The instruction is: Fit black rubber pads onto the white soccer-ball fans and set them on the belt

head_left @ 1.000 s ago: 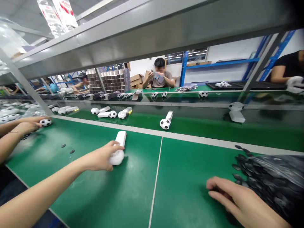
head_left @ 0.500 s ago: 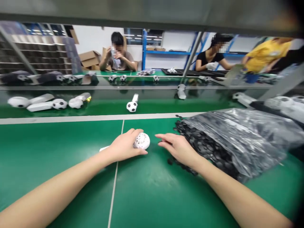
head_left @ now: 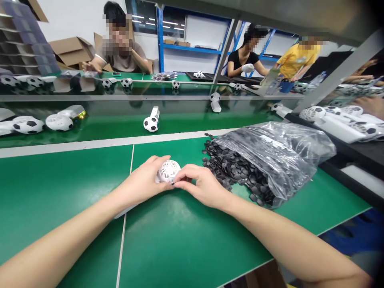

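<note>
My left hand [head_left: 144,178] is wrapped round a white handheld fan with a football-shaped head [head_left: 169,171]. Its openwork head faces up and has no black patches on the visible side. Under my left forearm, part of the fan's white handle [head_left: 124,212] shows. The thumb and fingers of my right hand [head_left: 199,184] are pinched together at the lower right rim of the head, with a small dark piece at the fingertips, mostly hidden. To the right of that hand, many loose black patches [head_left: 237,170] spill from a clear plastic bag [head_left: 279,140].
Beyond the pale edge strip, a green belt [head_left: 117,124] carries a finished-looking football fan [head_left: 151,123] and several others. At right, a black tray [head_left: 336,148] holds more fans. Several people work across the line, one in a yellow shirt [head_left: 300,60]. A metal post [head_left: 226,52] rises beyond the belt.
My right hand has moved from beside the patches to the fan head, its fingers now pinched at the rim. My left hand keeps its hold. The camera view has turned and tilted.
</note>
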Tool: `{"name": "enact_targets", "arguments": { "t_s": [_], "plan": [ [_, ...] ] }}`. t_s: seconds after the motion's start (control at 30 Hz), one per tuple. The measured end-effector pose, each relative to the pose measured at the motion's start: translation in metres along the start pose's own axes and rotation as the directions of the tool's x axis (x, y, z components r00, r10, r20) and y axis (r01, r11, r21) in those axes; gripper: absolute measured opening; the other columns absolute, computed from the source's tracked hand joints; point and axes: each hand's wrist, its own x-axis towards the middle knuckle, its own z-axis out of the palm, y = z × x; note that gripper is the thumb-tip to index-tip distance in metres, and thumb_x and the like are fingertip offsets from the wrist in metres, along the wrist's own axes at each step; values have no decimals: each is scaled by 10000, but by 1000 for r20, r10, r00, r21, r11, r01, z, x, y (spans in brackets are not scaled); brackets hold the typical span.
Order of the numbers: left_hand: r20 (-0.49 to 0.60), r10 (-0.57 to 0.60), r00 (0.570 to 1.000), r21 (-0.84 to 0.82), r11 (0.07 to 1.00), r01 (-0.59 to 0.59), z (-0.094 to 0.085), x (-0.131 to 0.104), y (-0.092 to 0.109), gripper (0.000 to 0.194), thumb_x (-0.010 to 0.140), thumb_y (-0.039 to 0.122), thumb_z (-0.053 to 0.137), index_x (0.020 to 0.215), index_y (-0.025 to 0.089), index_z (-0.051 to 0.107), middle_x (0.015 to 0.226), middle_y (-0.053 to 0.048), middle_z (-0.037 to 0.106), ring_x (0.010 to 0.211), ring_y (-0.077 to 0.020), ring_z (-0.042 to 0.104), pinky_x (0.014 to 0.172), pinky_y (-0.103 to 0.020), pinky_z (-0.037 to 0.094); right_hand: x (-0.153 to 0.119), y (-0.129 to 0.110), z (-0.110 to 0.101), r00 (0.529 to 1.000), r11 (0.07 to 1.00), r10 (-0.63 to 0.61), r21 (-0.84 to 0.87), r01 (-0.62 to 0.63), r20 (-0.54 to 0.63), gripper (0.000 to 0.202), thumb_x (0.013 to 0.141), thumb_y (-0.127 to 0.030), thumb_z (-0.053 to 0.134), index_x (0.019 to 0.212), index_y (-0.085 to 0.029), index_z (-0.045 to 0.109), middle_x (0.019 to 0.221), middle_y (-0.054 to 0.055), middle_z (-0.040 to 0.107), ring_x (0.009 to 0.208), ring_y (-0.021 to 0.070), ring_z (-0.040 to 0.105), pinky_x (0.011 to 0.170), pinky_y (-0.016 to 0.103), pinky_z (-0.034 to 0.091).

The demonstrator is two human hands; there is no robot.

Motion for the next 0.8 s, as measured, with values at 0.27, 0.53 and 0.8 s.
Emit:
{"name": "enact_targets", "arguments": {
  "t_s": [0.27, 0.53, 0.8],
  "plan": [
    [-25, 31, 999, -15, 999, -32, 5, 0, 0, 724, 656, 530, 625, 1286, 230, 430, 1224, -76, 505, 1069, -278, 518, 888, -381, 421, 3, 9, 14, 979, 987, 153, 61, -146, -131, 179, 692, -161, 702, 738, -171, 529, 946, 29, 470, 936, 165, 480, 813, 318, 433],
    [-40, 42, 998, -4, 999, -42, 5, -4, 2, 603, 695, 527, 583, 1221, 253, 471, 1132, -41, 545, 971, -248, 559, 812, -338, 446, 7, 15, 10, 966, 957, 256, 149, -249, -32, 357, 699, -291, 700, 927, -192, 443, 985, 24, 556, 897, 160, 557, 669, 257, 473],
    [19, 28, 999, 22, 999, -28, 7, 1, -1, 669, 635, 402, 628, 1261, 281, 427, 1212, -29, 522, 1055, -264, 532, 828, -344, 459, 17, 48, -60, 913, 537, 358, -757, -373, -196, 175, 832, -316, 601, 920, -168, 636, 920, 71, 619, 859, 201, 581, 708, 287, 447]
  ]
}}
